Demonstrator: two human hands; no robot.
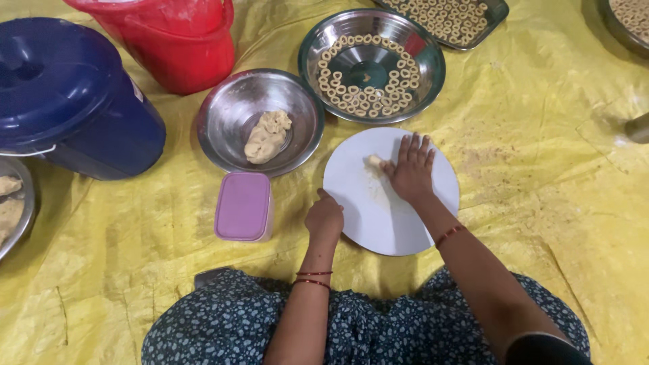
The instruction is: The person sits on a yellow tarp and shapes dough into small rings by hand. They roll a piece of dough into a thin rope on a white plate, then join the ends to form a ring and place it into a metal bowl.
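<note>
A round white board [433,203] lies on the yellow sheet in front of me. My right hand [410,169] rests flat on it, fingers spread, pressing a small roll of pale dough [374,161] that sticks out at the left of my palm. My left hand [324,217] is curled at the board's left edge, touching it, with nothing visible in it. A steel bowl [230,115] to the upper left holds a lump of the same dough [268,136].
A steel plate [433,71] with several small dough rings sits beyond the board, and two more trays of rings [497,13] at the top right. A pink-lidded box [243,206], a blue lidded bucket [67,88] and a red bucket [182,47] stand at the left.
</note>
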